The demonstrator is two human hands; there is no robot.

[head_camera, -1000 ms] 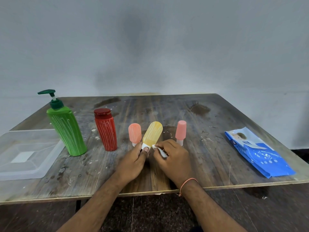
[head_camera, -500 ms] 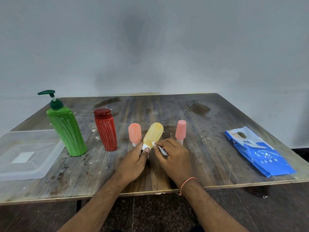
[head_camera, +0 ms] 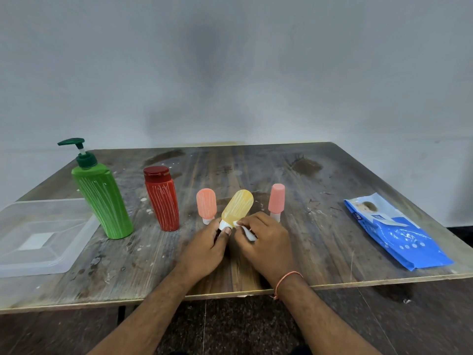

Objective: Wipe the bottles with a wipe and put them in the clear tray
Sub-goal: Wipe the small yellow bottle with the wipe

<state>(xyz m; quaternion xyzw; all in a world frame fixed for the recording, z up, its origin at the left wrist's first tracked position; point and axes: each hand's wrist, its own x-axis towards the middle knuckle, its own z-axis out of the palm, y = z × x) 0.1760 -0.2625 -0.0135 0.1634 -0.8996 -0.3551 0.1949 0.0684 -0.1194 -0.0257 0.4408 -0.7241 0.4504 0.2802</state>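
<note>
A plain grey wall (head_camera: pixel 230 73) backs a worn, stained wooden table (head_camera: pixel 320 201). The clear tray (head_camera: pixel 43 239) sits at the table's left edge, beside the upright green pump bottle (head_camera: pixel 102 201). The yellow bottle (head_camera: pixel 237 206) is held near the table's centre, long axis tilted, rounded end pointing up and away, white cap toward the person. The left hand (head_camera: pixel 204 249) grips its cap end with curled fingers. The right hand (head_camera: pixel 266 242) pinches a white wipe (head_camera: pixel 247 231) against the bottle's base.

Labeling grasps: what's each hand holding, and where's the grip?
Left hand grips the yellow bottle at its white cap end. Right hand pinches a white wipe against that end.
</note>
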